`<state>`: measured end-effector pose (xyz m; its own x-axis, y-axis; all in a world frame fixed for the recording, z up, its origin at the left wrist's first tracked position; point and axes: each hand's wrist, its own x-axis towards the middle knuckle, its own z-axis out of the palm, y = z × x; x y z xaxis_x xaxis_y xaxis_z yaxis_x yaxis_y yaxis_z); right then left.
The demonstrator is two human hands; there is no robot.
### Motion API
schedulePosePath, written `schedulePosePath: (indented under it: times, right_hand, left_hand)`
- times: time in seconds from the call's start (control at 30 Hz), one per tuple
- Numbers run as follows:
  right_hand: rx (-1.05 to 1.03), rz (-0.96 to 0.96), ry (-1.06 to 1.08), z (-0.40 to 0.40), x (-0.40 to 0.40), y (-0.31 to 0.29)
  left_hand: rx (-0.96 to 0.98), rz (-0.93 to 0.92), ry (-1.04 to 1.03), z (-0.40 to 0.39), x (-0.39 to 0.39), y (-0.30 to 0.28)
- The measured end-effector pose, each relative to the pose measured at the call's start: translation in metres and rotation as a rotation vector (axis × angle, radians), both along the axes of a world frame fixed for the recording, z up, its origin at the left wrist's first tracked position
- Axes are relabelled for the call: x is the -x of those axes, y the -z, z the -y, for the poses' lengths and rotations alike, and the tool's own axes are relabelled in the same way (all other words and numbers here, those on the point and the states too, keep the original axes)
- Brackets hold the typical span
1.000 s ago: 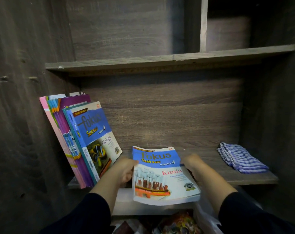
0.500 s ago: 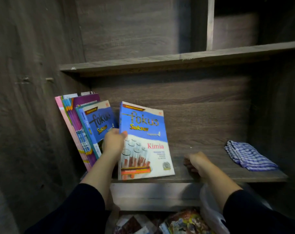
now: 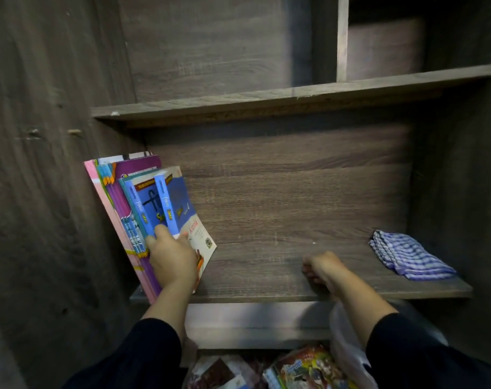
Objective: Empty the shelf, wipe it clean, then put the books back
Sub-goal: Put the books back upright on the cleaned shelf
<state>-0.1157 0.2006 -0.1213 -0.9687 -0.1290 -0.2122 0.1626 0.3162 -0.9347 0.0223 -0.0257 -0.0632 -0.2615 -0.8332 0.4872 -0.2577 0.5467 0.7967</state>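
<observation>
Several softcover books lean together at the left end of the grey-brown wooden shelf (image 3: 266, 279), tilted toward the left side wall. Outermost on the left is a pink-covered book (image 3: 104, 197), then a purple-covered book (image 3: 139, 167), then a blue "Fokus" textbook (image 3: 136, 203) showing its spine. In front of these, the blue-and-white "Kimia" textbook (image 3: 195, 228) stands on the shelf board at the centre left of the frame, leaning against the row. The left hand (image 3: 172, 259) holds this book at its lower spine edge, fingers (image 3: 161, 230) curled over it and thumb against the white cover. The right hand (image 3: 323, 269) rests on the bare board lower right of centre, its fingers curled under and holding nothing. A folded blue-and-white checked cloth (image 3: 407, 255) lies at the right end of the same shelf, well apart from both hands. Below the shelf, colourful printed packets (image 3: 303, 366) and a white plastic bag (image 3: 348, 349) show at the bottom edge.
</observation>
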Motion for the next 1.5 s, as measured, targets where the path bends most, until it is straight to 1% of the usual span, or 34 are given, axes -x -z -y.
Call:
schedulePosePath:
  times: [0.13,0.2,0.27,0.33,0.4,0.47,0.5,0.67,0.83,0.87,0.93,1.0,1.03,1.07,1.13,1.2,1.27,1.33,1.37,1.43,1.5]
  right_hand:
    - [0.017,-0.002,-0.006,-0.001,-0.002,0.0]
    - [0.022,-0.005,0.0,0.0,-0.002,0.001]
    - [0.012,-0.008,0.013,0.001,0.001,0.003]
    - [0.001,-0.005,0.019,0.002,0.002,0.004]
    - [-0.007,-0.006,0.015,0.002,0.004,0.005]
    - [-0.003,0.001,0.006,0.002,0.003,0.004]
    - [-0.004,0.007,0.001,0.001,0.003,0.004]
    - [-0.002,0.028,-0.025,0.0,0.006,0.008]
    - [-0.037,-0.039,-0.025,0.0,-0.009,0.004]
    - [-0.025,-0.022,-0.062,0.0,-0.017,0.002]
    - [-0.019,0.03,-0.204,0.001,-0.038,-0.003]
    - [-0.048,0.019,-0.326,0.001,-0.054,-0.005]
    - [-0.05,0.001,-0.354,0.001,-0.06,-0.005]
    - [-0.038,0.002,-0.375,0.001,-0.064,-0.005]
    - [-0.031,0.081,-0.468,0.001,-0.075,0.001]
    - [-0.091,0.191,-0.586,0.007,-0.084,0.018]
    - [-0.17,0.234,-0.638,0.016,-0.091,0.04]
    - [-0.267,0.222,-0.655,0.027,-0.098,0.064]
    - [-0.345,0.187,-0.681,0.033,-0.1,0.076]
    - [-0.48,0.147,-0.726,0.044,-0.101,0.106]
    - [-0.542,0.14,-0.733,0.057,-0.098,0.139]
  left_hand:
    - [-0.036,-0.022,-0.054,0.01,-0.011,0.004]
    - [-0.008,0.01,-0.065,0.012,-0.016,0.006]
    - [0.061,0.068,-0.033,0.011,-0.018,0.009]
    - [0.153,0.212,0.069,0.013,-0.015,0.015]
    - [0.223,0.406,0.221,0.019,-0.012,0.024]
    - [0.254,0.557,0.324,0.026,-0.01,0.032]
    - [0.248,0.592,0.354,0.028,-0.009,0.033]
    - [0.205,0.618,0.404,0.029,-0.009,0.027]
    - [0.21,0.64,0.442,0.029,-0.019,0.033]
    - [0.208,0.647,0.463,0.028,-0.023,0.034]
    - [0.181,0.648,0.506,0.024,-0.031,0.035]
    - [0.163,0.652,0.568,0.021,-0.038,0.039]
    - [0.135,0.662,0.607,0.019,-0.041,0.041]
    - [0.104,0.689,0.647,0.017,-0.043,0.043]
    - [0.066,0.778,0.706,0.013,-0.046,0.055]
    - [0.032,0.857,0.754,0.008,-0.046,0.068]
    - [-0.019,0.916,0.778,0.004,-0.045,0.086]
    - [-0.094,0.953,0.776,0.005,-0.043,0.115]
    - [-0.121,0.964,0.782,0.007,-0.042,0.13]
    - [-0.123,1.015,0.783,0.011,-0.039,0.161]
    - [-0.138,1.084,0.776,0.017,-0.042,0.19]
